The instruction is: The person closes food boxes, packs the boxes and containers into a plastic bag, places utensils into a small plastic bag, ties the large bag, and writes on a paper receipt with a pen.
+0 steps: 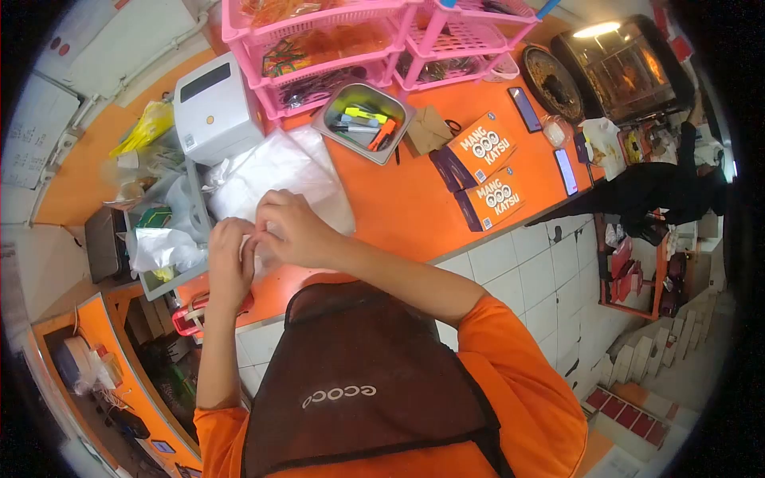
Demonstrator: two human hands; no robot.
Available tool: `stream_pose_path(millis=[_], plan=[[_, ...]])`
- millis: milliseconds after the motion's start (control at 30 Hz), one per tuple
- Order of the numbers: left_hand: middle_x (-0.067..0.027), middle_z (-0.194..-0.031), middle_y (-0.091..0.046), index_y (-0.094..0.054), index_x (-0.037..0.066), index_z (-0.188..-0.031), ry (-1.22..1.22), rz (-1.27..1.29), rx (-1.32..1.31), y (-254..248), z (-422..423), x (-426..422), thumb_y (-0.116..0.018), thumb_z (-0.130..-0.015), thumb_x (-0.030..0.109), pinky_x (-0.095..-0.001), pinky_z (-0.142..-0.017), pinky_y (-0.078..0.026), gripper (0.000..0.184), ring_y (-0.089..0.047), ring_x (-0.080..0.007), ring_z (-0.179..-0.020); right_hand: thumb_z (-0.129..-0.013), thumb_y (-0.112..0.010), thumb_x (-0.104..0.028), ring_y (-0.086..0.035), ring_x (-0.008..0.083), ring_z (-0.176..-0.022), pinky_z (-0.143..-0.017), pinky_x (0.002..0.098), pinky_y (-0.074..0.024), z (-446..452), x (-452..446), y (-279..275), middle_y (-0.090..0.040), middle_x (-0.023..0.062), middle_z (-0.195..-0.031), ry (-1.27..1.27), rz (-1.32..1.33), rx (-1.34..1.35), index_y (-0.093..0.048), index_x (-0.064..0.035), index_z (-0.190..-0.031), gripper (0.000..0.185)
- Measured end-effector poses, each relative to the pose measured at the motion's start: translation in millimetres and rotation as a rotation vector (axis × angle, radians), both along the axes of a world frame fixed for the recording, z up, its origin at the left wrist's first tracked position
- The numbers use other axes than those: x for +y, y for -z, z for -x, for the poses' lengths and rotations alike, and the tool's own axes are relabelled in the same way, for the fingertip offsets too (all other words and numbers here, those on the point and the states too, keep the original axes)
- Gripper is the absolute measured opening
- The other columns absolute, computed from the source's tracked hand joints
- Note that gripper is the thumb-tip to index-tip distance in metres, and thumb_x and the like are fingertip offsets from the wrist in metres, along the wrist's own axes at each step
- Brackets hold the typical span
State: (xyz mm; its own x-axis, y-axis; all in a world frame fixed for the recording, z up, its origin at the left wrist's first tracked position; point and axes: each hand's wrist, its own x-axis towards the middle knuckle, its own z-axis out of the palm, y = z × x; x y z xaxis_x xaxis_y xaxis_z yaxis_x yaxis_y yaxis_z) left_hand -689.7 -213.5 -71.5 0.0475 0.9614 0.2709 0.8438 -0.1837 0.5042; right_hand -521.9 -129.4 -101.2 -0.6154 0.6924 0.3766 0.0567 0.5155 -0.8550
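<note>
Both of my hands meet over the left part of the orange counter, with fingertips pinched together. My left hand (232, 251) has its fingers bent against my right hand (291, 231). Between and just below them shows a bit of thin clear plastic (267, 261), pinched by the fingers; its exact shape is hard to make out. Beyond my hands, a stack of white plastic bags (307, 171) lies on the counter, partly covered by my right hand. A grey crate (197, 187) holding plastic bags stands to the left of my left hand.
A white printer (217, 107) stands behind the crate. Pink racks (327, 48) line the back, near a metal tray (362, 119) of markers. Two orange-and-white boxes (494, 199), phones (566, 171) and a round pan (551, 84) lie right. A person in black (657, 191) is at far right.
</note>
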Motion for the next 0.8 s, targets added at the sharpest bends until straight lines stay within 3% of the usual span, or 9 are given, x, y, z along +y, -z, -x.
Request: stream_pose_path(millis=[67,233,300,400,467,567,600,667,800], plan=[[-0.0136,-0.099,-0.063,-0.06,-0.001,-0.102,-0.068,0.046,-0.159,-25.2,-2.4,-10.5,-0.064,-0.095,0.004,-0.0392,-0.08,-0.049,0.009,-0.062,-0.0337,-0.087,-0.091,-0.067,-0.014,-0.058,0.0345,-0.089,-0.079,0.0443,-0.0456,-0.2,-4.5,-35.8,-0.057,0.0136,-0.093,-0.038,-0.025,0.091,-0.059,-0.0046,-0.091,0.012],[-0.0063,-0.096,-0.062,-0.058,-0.001,-0.105,-0.112,0.029,-0.517,-106.1,-16.1,-25.7,-0.057,-0.1,-0.002,-0.0262,-0.076,-0.048,0.005,-0.061,-0.0138,-0.087,-0.095,-0.061,-0.01,-0.061,0.0363,-0.085,-0.074,0.0428,-0.0484,-10.5,-20.2,-110.3,-0.057,0.0153,-0.09,-0.069,-0.082,0.219,-0.053,-0.0041,-0.104,0.013],[-0.0033,-0.097,-0.06,-0.055,0.0,-0.111,-0.075,0.031,-0.616,-121.9,-17.9,-29.2,-0.057,-0.099,-0.005,-0.0215,-0.075,-0.045,0.013,-0.057,-0.0071,-0.084,-0.096,-0.061,-0.01,-0.064,0.038,-0.085,-0.071,0.0441,-0.0494,-16.4,-28.3,-122.5,-0.059,0.0172,-0.093,-0.145,0.068,0.213,-0.051,-0.0037,-0.11,0.018],[-0.0033,-0.096,-0.06,-0.048,0.002,-0.119,-0.015,0.006,-0.905,-133.0,-14.1,-38.1,-0.065,-0.097,0.004,-0.0211,-0.075,-0.045,0.029,-0.057,-0.0075,-0.085,-0.093,-0.067,-0.014,-0.067,0.0393,-0.083,-0.068,0.0452,-0.0494,-34.3,-40.3,-151.1,-0.063,0.017,-0.093,-0.31,0.384,0.079,-0.053,-0.0031,-0.113,0.027],[-0.0056,-0.1,-0.063,-0.045,0.002,-0.127,0.146,-0.003,-1.065,-120.4,18.7,-39.3,-0.071,-0.097,0.027,-0.0216,-0.078,-0.046,0.047,-0.059,-0.0099,-0.09,-0.092,-0.068,-0.014,-0.066,0.0373,-0.077,-0.064,0.0418,-0.0486,-42.9,-40.8,-156.6,-0.063,0.017,-0.09,-0.301,0.23,0.062,-0.055,-0.0038,-0.109,0.024],[-0.0097,-0.11,-0.066,-0.043,0.002,-0.138,-0.113,0.068,-1.143,-131.4,-16.7,-14.1,-0.072,-0.094,0.044,-0.025,-0.085,-0.048,0.068,-0.062,-0.0148,-0.098,-0.093,-0.067,-0.017,-0.064,0.0375,-0.066,-0.061,0.0431,-0.0478,-71.6,-41.4,-183.2,-0.061,0.0141,-0.073,-0.338,0.229,0.106,-0.057,-0.0051,-0.103,0.019],[-0.0116,-0.123,-0.065,-0.04,0.002,-0.146,-0.102,0.189,-1.043,-119.4,-36.0,-12.8,-0.07,-0.093,0.051,-0.0305,-0.092,-0.049,0.078,-0.062,-0.0199,-0.107,-0.093,-0.066,-0.018,-0.063,0.0381,-0.062,-0.06,0.0445,-0.0476,-82.9,-38.8,-192.8,-0.06,0.0127,-0.066,-0.363,0.262,0.133,-0.057,-0.0055,-0.102,0.018],[-0.0112,-0.123,-0.065,-0.041,0.002,-0.146,-0.015,0.374,-0.953,-94.8,-76.1,-13.0,-0.07,-0.093,0.049,-0.0306,-0.091,-0.05,0.076,-0.062,-0.0198,-0.107,-0.096,-0.064,-0.02,-0.063,0.0312,-0.061,-0.061,0.0409,-0.0482,-100.5,-31.0,-199.0,-0.06,0.0113,-0.067,-0.26,0.179,0.355,-0.057,-0.0057,-0.103,0.018],[-0.0105,-0.123,-0.065,-0.043,0.001,-0.145,0.13,0.491,-1.218,-65.2,-156.3,-23.7,-0.07,-0.094,0.045,-0.0309,-0.091,-0.051,0.073,-0.063,-0.0194,-0.107,-0.101,-0.058,-0.019,-0.065,0.0163,-0.07,-0.069,0.0341,-0.0522,-183.0,-4.4,-231.2,-0.064,0.0057,-0.079,0.01,0.263,0.438,-0.059,-0.0061,-0.106,0.014]])
